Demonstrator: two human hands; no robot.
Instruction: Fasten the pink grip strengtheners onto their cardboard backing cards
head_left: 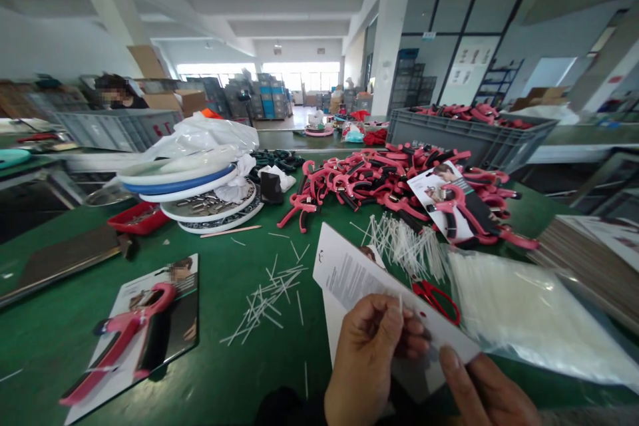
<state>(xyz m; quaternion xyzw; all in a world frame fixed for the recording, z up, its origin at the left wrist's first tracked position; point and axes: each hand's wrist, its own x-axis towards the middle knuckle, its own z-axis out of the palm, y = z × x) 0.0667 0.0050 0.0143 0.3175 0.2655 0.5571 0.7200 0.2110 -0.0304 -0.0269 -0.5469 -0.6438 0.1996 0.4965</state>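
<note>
A printed backing card is held up at a slant before me, its grey text side showing, with a second white card edge below it. My left hand pinches a thin white cable tie against the card's face. At the lower right corner of the card, my right hand grips its edge, thumb on the near face. Right behind the card lie red-handled scissors and a heap of white cable ties. Left of it are scattered cut tie ends.
Pink-and-black pliers are piled at the back, before a grey crate. A carded pair of pliers lies left. A clear bag of ties and stacked cards lie right. Stacked round trays stand back left.
</note>
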